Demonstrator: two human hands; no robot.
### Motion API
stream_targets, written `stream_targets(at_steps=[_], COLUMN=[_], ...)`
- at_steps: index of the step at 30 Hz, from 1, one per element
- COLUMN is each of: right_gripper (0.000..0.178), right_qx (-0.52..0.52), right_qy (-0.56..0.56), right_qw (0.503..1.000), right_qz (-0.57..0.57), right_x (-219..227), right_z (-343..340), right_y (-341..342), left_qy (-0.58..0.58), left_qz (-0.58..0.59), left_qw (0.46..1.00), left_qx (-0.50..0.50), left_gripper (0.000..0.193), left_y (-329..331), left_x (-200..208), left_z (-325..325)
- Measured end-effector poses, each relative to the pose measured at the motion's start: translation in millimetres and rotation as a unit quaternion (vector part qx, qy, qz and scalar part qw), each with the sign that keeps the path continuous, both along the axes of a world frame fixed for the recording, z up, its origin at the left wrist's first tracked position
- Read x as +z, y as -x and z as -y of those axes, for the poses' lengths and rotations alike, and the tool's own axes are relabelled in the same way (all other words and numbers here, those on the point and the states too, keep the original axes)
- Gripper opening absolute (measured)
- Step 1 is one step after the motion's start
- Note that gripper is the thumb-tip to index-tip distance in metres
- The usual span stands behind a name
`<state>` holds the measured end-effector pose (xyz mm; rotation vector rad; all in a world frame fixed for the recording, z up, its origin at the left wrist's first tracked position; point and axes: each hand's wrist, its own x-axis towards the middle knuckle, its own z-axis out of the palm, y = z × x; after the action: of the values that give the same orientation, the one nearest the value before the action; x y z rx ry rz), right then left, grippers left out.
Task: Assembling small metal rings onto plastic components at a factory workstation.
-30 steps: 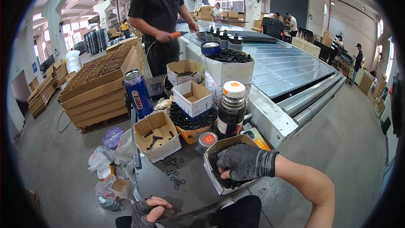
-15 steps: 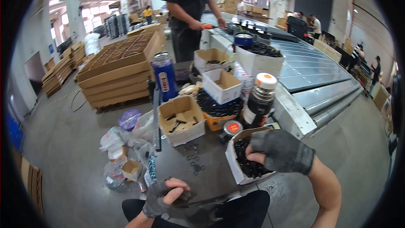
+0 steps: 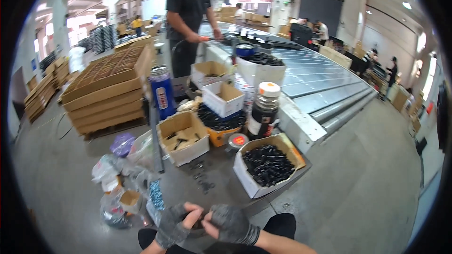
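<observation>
Both hands, in dark fingerless gloves, meet low over the near edge of the dark table [image 3: 225, 184]. My left hand [image 3: 174, 225] is closed, thumb and fingertips pinched together. Against it, my right hand [image 3: 230, 225] is closed too, its fingertips almost touching the left ones. Whatever sits between the fingers is too small or hidden to name. Right of and beyond the hands stands a white carton [image 3: 246, 181] filled with small black parts [image 3: 269, 163]. Several small dark rings [image 3: 203, 183] lie loose on the tabletop. An open cardboard box [image 3: 194, 154] behind them holds a few black pieces.
Behind are a blue can [image 3: 162, 95], a dark jar [image 3: 262, 115], a round tin [image 3: 238, 140] and a small white box [image 3: 220, 106]. Plastic bags [image 3: 106, 169] crowd the left side. Beyond, a person [image 3: 186, 16] holds an orange-ended tool by a long metal surface [image 3: 325, 77].
My right hand has left the carton of black parts and come down left to my left hand. The left hand stays low, still pinched. The whole view has swung right.
</observation>
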<state>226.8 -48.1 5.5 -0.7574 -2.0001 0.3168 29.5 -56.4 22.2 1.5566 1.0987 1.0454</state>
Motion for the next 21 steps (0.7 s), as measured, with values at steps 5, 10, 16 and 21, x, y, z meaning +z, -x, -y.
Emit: stream_targets(at_steps=[5, 10, 16, 21], right_gripper=[0.011, 0.011, 0.012, 0.011], right_qx=[0.019, 0.056, 0.047, -0.033], right_qy=[0.029, -0.007, 0.044, 0.221], right_qw=[0.999, 0.998, 0.997, 0.975], right_qz=[0.037, 0.038, 0.045, 0.023], right_x=[-16, -6, 15, 53], right_z=[1, -19, -22, 25], right_y=[-11, -9, -15, -33], left_qy=[-0.079, -0.101, -0.092, -0.070], left_qz=[0.011, -0.062, -0.080, -0.169], left_qw=[0.994, 0.993, 0.987, 0.982], left_qx=[-0.079, -0.012, 0.106, 0.051], left_gripper=[0.009, 0.009, 0.007, 0.004], left_y=[-7, -19, -23, -48], left_x=[21, 40, 5, 39], left_z=[-11, -34, -26, -21])
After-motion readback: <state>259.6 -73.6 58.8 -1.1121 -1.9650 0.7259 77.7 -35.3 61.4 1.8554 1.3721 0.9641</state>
